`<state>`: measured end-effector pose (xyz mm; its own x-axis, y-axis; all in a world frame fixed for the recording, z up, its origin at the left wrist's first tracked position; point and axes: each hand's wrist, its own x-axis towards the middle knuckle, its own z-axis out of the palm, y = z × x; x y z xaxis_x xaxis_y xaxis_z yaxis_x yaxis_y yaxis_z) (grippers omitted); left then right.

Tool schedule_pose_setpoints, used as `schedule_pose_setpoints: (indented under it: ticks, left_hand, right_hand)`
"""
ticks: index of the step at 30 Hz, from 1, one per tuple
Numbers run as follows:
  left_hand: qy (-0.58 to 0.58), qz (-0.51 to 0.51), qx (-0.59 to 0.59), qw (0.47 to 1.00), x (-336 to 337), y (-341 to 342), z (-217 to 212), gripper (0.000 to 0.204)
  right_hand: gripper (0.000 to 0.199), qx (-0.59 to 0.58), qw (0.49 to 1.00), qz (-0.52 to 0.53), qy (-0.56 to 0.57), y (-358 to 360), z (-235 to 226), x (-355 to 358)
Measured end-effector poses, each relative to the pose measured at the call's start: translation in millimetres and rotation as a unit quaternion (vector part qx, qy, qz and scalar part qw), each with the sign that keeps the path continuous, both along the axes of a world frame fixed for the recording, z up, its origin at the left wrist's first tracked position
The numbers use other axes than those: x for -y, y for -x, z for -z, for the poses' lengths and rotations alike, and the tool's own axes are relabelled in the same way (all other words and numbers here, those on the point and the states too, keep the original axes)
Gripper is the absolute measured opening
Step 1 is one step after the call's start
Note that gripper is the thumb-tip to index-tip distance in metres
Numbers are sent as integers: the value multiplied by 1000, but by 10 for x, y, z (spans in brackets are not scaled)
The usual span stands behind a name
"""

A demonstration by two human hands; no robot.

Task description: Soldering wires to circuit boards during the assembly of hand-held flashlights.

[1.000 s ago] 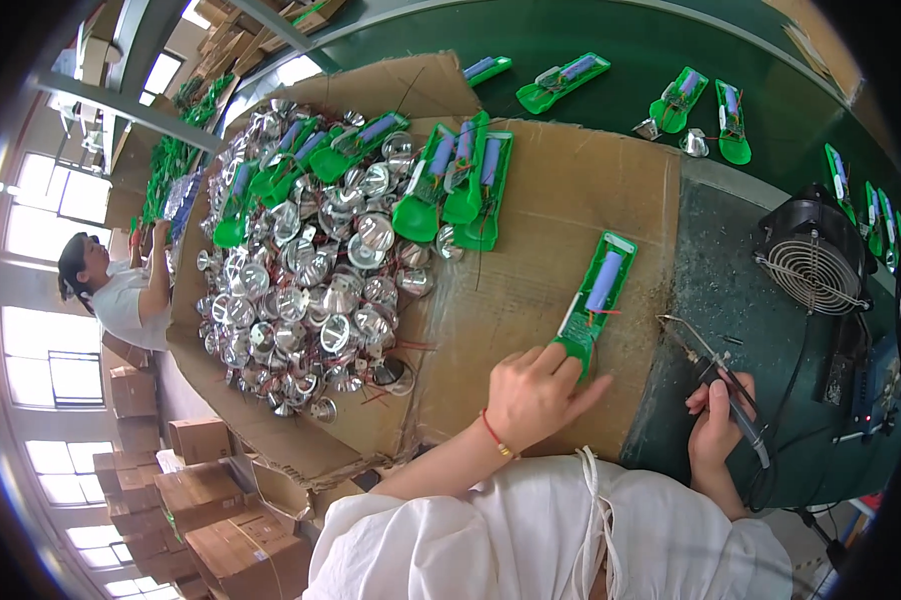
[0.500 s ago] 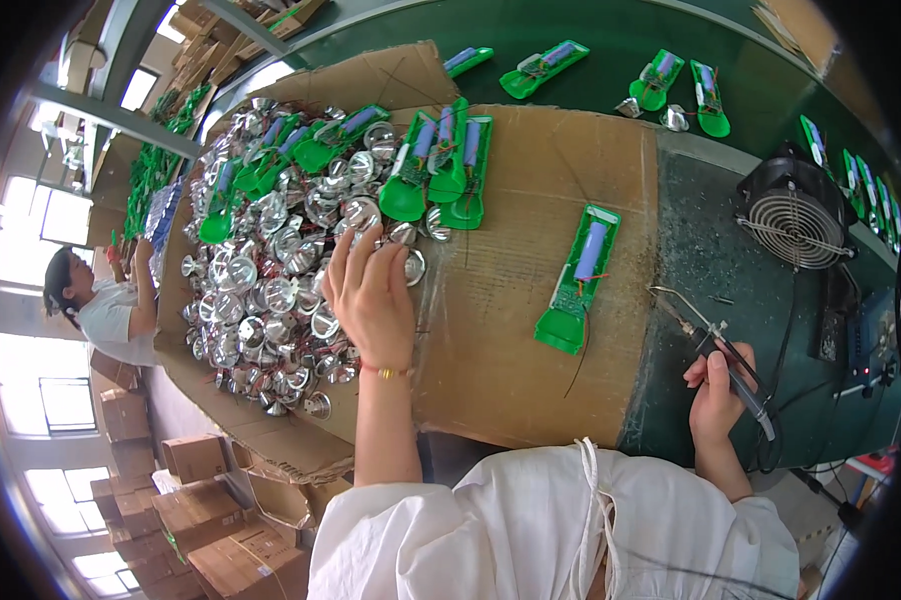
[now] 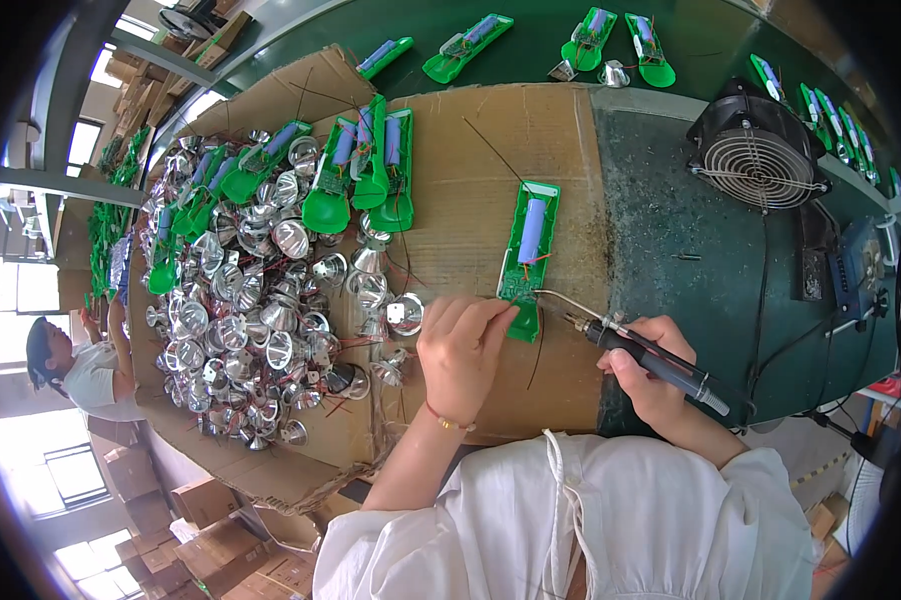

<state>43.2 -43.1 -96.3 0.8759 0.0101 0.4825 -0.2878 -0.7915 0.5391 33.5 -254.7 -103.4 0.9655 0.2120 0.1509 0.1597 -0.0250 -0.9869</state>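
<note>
In front of me on the cardboard lies a green plastic housing [image 3: 531, 235] with a purple cylindrical battery [image 3: 534, 230] and a small circuit board [image 3: 521, 287]. Fingertips of my left hand [image 3: 461, 360] are pinched together at the board's lower left side; what they hold is too small to make out. A silver reflector cup [image 3: 406, 313] sits just left of those fingers. My right hand [image 3: 656, 385] grips a soldering iron [image 3: 611, 338] with a black handle, and its bent tip reaches the circuit board.
Many loose reflector cups [image 3: 236, 330] fill a cardboard tray [image 3: 261, 478] at left, with several green housings [image 3: 328, 205] on top. More housings [image 3: 468, 48] line the far edge. A black fan [image 3: 756, 165] and a blue box [image 3: 856, 265] stand right. Another person [image 3: 96, 375] is at far left.
My left hand has moved right from the reflector pile to the housing, and a reflector cup now lies beside it. My right hand has brought the soldering iron left to the board. The view has shifted.
</note>
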Motion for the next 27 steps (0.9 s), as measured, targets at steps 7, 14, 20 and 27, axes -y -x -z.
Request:
schedule_pose_setpoints:
  ticks: [7,14,20,27]
  left_hand:
    - [7,-8,-42,999,16,-10,9,21]
    - [18,-11,-60,998,15,-32,8,24]
    - [23,-9,-78,997,-4,-48,-31,27]
    - [33,-7,-94,995,3,-53,-41,27]
  right_hand:
    - [18,-15,1000,10,9,-38,-23,-67]
    - [17,-22,998,-1,53,-34,-102,-65]
    - [14,-60,998,36,-3,34,-82,-63]
    - [15,-34,998,41,-31,30,-32,-26]
